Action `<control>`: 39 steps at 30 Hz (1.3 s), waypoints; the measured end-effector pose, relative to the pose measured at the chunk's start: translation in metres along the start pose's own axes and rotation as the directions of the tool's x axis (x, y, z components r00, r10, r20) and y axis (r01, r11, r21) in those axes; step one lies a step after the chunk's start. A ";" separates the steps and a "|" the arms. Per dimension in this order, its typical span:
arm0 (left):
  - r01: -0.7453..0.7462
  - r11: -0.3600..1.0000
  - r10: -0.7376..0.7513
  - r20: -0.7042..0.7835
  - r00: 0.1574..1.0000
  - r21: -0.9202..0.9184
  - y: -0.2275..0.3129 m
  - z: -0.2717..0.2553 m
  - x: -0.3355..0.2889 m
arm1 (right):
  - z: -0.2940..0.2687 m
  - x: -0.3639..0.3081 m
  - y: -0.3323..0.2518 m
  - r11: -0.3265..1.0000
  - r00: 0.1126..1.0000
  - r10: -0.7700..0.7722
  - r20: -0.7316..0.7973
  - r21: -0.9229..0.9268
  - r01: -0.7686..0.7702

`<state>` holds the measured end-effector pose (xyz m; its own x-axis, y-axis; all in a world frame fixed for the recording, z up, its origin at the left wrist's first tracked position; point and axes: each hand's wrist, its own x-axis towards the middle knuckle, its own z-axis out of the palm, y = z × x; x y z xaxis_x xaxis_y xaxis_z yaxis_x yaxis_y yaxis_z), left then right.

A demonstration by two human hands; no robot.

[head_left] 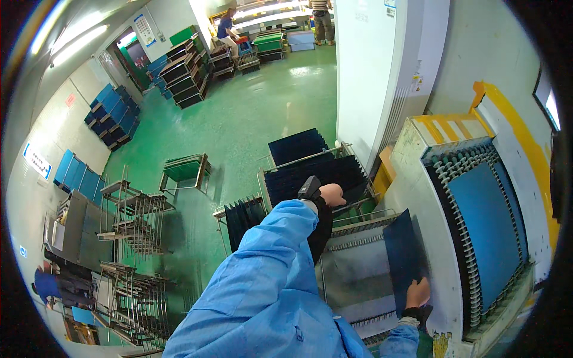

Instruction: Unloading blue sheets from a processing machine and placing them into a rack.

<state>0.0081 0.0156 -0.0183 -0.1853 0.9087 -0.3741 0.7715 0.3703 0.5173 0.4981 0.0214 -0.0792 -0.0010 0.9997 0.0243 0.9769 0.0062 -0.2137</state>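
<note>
My left hand (332,194), with a black band and device at the wrist, reaches over a metal rack (352,225) of dark panels (298,181). Its fingers look curled in at the panels' near edge; what they hold, if anything, is hidden. Low on the right, my right hand (418,292) grips the lower edge of a thin dark blue panel (403,253). That panel stands tilted beside an open rack with toothed rails (364,240). Right of it is a machine (444,232) whose toothed rollers (456,173) carry a bright blue panel (486,230).
Bare metal racks (134,224) stand at the left, and a small rack with green boards (184,169) is farther in. Stacked blue racks (113,116) line the left wall. A tall white cabinet (367,77) rises ahead. Other people (227,30) are at the far end and lower left.
</note>
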 end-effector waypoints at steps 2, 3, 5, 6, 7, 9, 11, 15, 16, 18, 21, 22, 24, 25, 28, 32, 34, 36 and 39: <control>-0.003 1.000 0.003 -0.003 1.000 -0.015 -0.001 0.002 0.002 | -0.001 0.001 0.000 1.000 1.000 0.015 0.022 -0.017 -0.015; -0.002 1.000 0.002 -0.002 1.000 -0.014 -0.003 0.003 0.003 | 0.000 0.001 0.000 1.000 1.000 0.015 0.023 -0.016 -0.015; 0.003 0.999 -0.002 0.020 1.000 -0.043 -0.004 0.003 0.005 | 0.001 0.001 0.000 0.999 0.999 -0.032 -0.036 -0.034 0.031; 0.003 0.999 -0.002 0.022 1.000 -0.043 -0.004 0.003 0.005 | 0.000 0.001 0.000 0.999 0.999 -0.031 -0.035 -0.034 0.029; -0.013 1.000 0.013 0.012 1.000 -0.007 -0.004 0.003 0.005 | -0.001 0.002 -0.001 0.999 1.000 -0.024 -0.019 -0.033 0.023; -0.032 0.999 0.032 0.005 0.999 0.030 0.000 0.002 0.004 | 0.000 0.002 0.002 0.999 1.000 -0.013 -0.003 -0.033 0.013; -0.016 0.999 0.016 0.009 1.000 0.040 0.003 0.001 0.003 | 0.003 0.003 0.004 1.000 1.000 0.003 -0.020 -0.003 -0.003; -0.015 0.999 0.014 0.020 1.000 0.052 0.004 -0.001 0.001 | -0.004 0.003 -0.002 0.999 1.000 0.026 0.011 -0.019 -0.026; -0.017 0.999 0.017 0.016 1.000 0.044 0.004 -0.001 0.001 | -0.002 0.004 0.000 1.000 1.000 0.019 0.003 -0.019 -0.019; -0.018 0.999 0.018 0.012 1.000 0.035 0.003 0.000 0.001 | -0.001 0.004 0.001 1.000 1.000 0.012 -0.004 -0.019 -0.012; -0.019 0.999 0.019 0.012 1.000 0.036 0.002 0.001 0.002 | -0.001 0.003 0.001 1.000 0.999 -0.022 -0.027 -0.020 0.022; -0.028 0.999 0.028 0.005 1.000 0.044 0.001 0.002 0.002 | -0.001 0.004 0.002 1.000 0.999 -0.022 -0.027 -0.018 0.022; -0.037 0.998 0.037 -0.002 0.999 0.052 0.000 0.002 0.003 | 0.000 0.003 0.002 1.000 0.999 -0.022 -0.028 -0.016 0.021; -0.052 0.997 0.053 -0.015 0.998 0.065 0.000 0.003 0.004 | 0.001 0.003 0.002 1.000 0.999 -0.015 -0.038 -0.012 0.015; -0.068 0.994 0.071 -0.029 0.997 0.079 -0.002 0.004 0.005 | 0.001 0.003 0.002 1.000 0.999 -0.006 -0.038 -0.006 0.006; -0.077 0.993 0.080 -0.038 0.996 0.088 -0.003 0.004 0.006 | 0.000 0.003 0.000 1.000 0.999 -0.002 -0.036 -0.011 0.002; -0.075 0.996 0.077 -0.035 0.996 0.055 -0.005 0.004 0.006 | -0.003 0.002 -0.003 1.000 1.000 0.012 -0.025 -0.010 -0.012; -0.074 0.997 0.075 -0.029 0.997 0.019 -0.002 0.003 0.004 | -0.006 0.002 -0.006 1.000 1.000 0.027 -0.012 -0.012 -0.027; -0.027 0.999 0.027 0.001 1.000 0.037 0.000 0.000 0.003 | -0.012 0.000 -0.010 1.000 0.999 0.030 0.013 0.000 -0.030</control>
<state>0.0073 0.0179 -0.0195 -0.1637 0.9183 -0.3605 0.7984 0.3380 0.4984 0.4904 0.0215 -0.0658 0.0256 0.9997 0.0050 0.9764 -0.0239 -0.2148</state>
